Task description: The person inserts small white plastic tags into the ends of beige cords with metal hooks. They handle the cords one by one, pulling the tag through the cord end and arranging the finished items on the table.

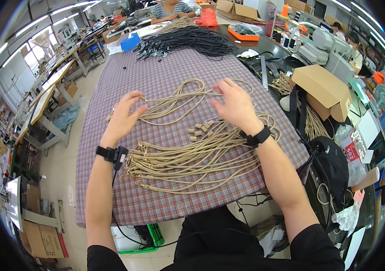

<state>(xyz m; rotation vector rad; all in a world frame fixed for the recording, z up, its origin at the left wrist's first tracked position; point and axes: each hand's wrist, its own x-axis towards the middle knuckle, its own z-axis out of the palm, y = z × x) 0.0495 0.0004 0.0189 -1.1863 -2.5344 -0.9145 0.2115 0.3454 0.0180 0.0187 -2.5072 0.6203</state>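
Note:
My left hand (125, 114) is over the left end of a loose bundle of beige cords (174, 106), its thumb and fingers apart. Its fingertips are beside a small gold clasp (142, 98), and I cannot tell if they touch it. Over the bundle's right end is my right hand (235, 104), thumb and fingers spread, with cords passing near and behind the fingers. Closer to me lies a second, thicker row of beige cords (192, 162), its gold clasps (140, 174) gathered at the left. Several short tan cylindrical pieces (197, 132) sit between the two groups.
A plaid cloth (106, 90) covers the table. Black cords (192, 40) are heaped at the far end, near a blue box (130, 42) and an orange tray (243, 34). An open cardboard box (321, 88) and a black bag (330, 158) stand at the right. Another person (171, 11) sits beyond.

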